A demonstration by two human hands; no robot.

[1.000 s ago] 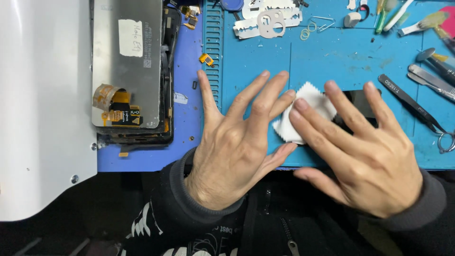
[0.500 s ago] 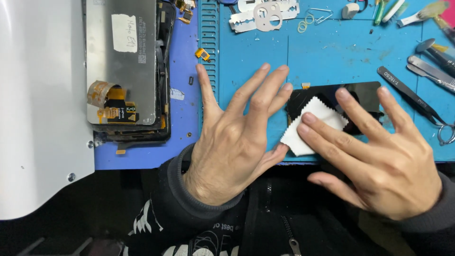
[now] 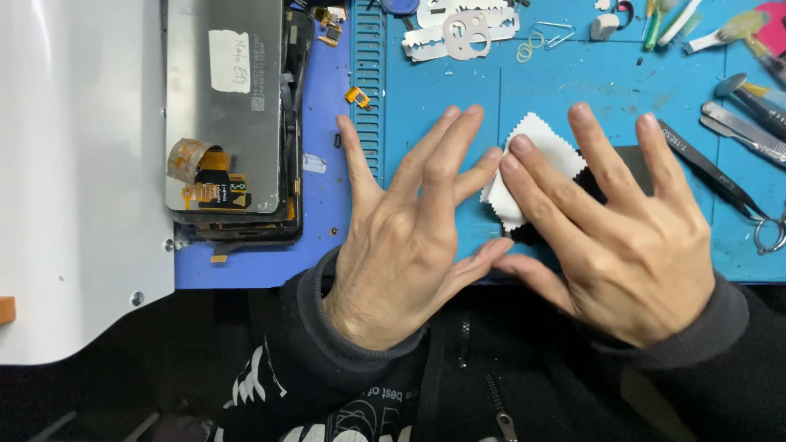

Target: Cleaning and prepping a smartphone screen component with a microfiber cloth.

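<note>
1. The right hand (image 3: 630, 245) lies flat with its fingers spread wide. Two fingertips (image 3: 517, 155) press down on a small white cloth (image 3: 544, 143) with zigzag edges. The hand grips nothing; it only pushes down.
2. The white cloth lies on top of a flat black phone (image 3: 626, 160). The phone lies on the blue mat (image 3: 458, 82), mostly hidden under the right hand.
3. The left hand (image 3: 409, 237) is flat too, fingers apart, holding nothing. It rests on the mat just beside the cloth. One fingertip touches the left edge of the cloth.
4. The two thumbs nearly meet near the front edge of the mat.
5. Black tweezers (image 3: 708, 168) lie on the mat just to the right of the right hand.
6. More metal tools (image 3: 749, 123) lie near the right edge of the mat.
7. At the top of the mat sit thin white plastic pieces (image 3: 463, 29) and small wire rings (image 3: 528, 49).
8. To the left lies an opened phone (image 3: 233, 123), back up, with a grey metal plate, a white sticker and orange strips.
9. Farther left is a big white board (image 3: 74, 164).
10. Dark sleeves cover both wrists.
</note>
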